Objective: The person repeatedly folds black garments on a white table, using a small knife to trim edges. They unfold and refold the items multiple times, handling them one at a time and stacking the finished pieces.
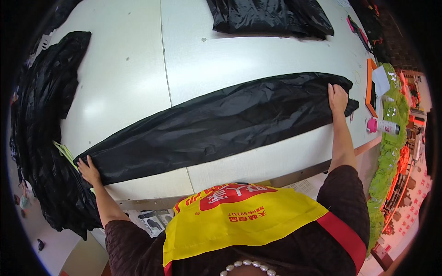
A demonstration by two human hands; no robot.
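A long piece of shiny black cloth [216, 126], shaped like a folded trouser leg, lies stretched across the white table in front of me. My left hand [89, 171] rests on its narrow left end, fingers apart and pressing flat near the corner. At the wider right end, my right hand [338, 100] has its fingers curled on the cloth and grips it; the fingertips are partly hidden. Slight creases run along the cloth between both hands.
The white table [124, 87] has a seam across it. Another folded black cloth [271, 18] lies at the far side. A black heap [50, 115] hangs over the left edge. On the right are an orange-edged tray [371, 87], a pink-lidded bottle [384, 126] and green bundles [391, 147].
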